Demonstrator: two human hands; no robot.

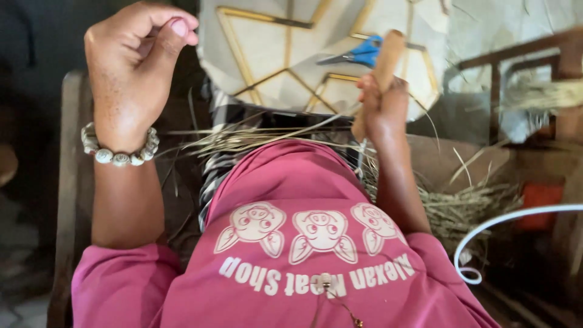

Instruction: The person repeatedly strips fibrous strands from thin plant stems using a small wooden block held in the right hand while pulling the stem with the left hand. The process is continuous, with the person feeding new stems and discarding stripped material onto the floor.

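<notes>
My left hand (130, 67) is raised at the upper left, thumb and forefinger pinched together, perhaps on a thin fibre too fine to make out. A pale bead bracelet (119, 150) circles its wrist. My right hand (382, 106) grips a wooden handle (384, 70) that points up and away; its lower end is hidden among the fibres. A bundle of dry grass strands (255, 140) lies across my lap, over a black-and-white striped cloth (218, 164).
Blue-handled scissors (358, 53) lie on a pale floor with gold lines (267, 54). More dry grass (467, 203) is piled at the right beside a wooden frame (516, 51). A white cord (510, 218) curves at the lower right. A wooden bench edge (67, 182) runs down the left.
</notes>
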